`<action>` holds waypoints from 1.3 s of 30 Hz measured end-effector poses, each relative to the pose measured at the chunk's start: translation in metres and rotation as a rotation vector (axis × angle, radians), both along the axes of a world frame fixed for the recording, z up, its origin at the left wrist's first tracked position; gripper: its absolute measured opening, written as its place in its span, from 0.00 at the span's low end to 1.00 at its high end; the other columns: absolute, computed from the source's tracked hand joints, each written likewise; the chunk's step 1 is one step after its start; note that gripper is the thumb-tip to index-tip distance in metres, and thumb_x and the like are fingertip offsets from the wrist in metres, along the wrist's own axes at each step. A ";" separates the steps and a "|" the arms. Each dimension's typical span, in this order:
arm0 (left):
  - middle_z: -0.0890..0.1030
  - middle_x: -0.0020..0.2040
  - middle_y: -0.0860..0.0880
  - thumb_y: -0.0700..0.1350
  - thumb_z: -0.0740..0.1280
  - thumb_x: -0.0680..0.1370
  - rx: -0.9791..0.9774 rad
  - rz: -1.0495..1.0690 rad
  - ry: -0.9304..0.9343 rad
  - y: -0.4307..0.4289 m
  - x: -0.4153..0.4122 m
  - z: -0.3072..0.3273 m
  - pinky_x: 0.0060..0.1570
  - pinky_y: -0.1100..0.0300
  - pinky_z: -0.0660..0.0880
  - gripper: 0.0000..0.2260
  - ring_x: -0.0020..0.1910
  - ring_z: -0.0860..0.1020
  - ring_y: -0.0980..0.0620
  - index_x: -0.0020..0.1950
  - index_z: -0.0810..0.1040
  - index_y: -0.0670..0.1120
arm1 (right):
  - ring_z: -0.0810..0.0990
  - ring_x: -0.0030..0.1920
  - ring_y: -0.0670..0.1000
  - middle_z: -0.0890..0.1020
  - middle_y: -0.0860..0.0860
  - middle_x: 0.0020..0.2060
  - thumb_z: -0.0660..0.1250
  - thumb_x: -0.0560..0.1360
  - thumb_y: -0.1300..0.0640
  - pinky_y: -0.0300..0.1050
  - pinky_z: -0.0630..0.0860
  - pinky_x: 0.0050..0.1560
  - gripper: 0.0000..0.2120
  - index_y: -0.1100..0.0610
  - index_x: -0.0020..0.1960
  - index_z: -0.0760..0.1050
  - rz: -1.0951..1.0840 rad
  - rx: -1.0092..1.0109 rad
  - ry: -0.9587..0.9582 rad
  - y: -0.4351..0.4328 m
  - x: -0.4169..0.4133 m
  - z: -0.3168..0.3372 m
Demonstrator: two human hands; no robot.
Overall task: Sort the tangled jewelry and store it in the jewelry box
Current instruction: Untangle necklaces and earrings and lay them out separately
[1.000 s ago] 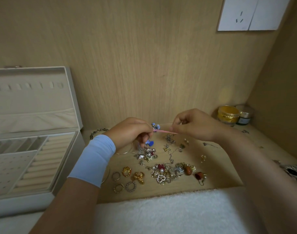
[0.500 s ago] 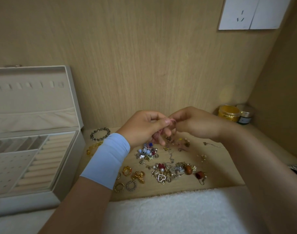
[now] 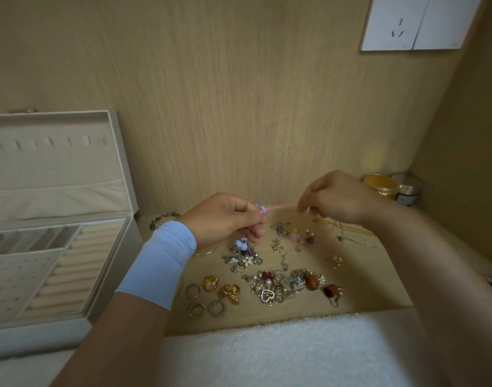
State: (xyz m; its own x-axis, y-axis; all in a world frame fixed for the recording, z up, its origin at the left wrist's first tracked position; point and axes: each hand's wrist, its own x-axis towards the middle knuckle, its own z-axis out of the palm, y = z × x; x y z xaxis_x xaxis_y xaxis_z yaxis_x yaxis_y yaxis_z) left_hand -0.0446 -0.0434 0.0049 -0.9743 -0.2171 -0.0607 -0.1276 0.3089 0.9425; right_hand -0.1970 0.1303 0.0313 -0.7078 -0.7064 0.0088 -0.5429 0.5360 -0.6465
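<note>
Above woodgrain desk (image 3: 359,286), left hand (image 3: 225,219) and right hand (image 3: 334,198) pinch thin pink cord (image 3: 279,208) taut.

Dim, warm light, soft shadows, slight overall blur, wide-angle bending at edges.

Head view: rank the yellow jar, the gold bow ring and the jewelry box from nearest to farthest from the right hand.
From the right hand, which pinches the pink cord:
1. Yellow jar, just to its right.
2. Gold bow ring, lower left, nearer the person.
3. Jewelry box, far left.
</note>
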 end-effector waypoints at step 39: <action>0.85 0.48 0.47 0.38 0.69 0.78 0.138 -0.043 -0.174 0.001 -0.002 -0.012 0.50 0.56 0.82 0.07 0.47 0.83 0.52 0.56 0.79 0.42 | 0.76 0.28 0.43 0.83 0.47 0.30 0.75 0.74 0.58 0.47 0.78 0.34 0.04 0.50 0.45 0.86 0.306 -0.005 0.030 -0.022 0.025 -0.019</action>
State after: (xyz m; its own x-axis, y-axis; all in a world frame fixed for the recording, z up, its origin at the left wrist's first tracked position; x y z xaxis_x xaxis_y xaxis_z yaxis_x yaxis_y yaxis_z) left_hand -0.0471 -0.0424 -0.0076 -0.9547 -0.1537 -0.2548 -0.2814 0.1873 0.9412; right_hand -0.1718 0.1081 0.0126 -0.4616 -0.8866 0.0304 -0.6973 0.3414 -0.6303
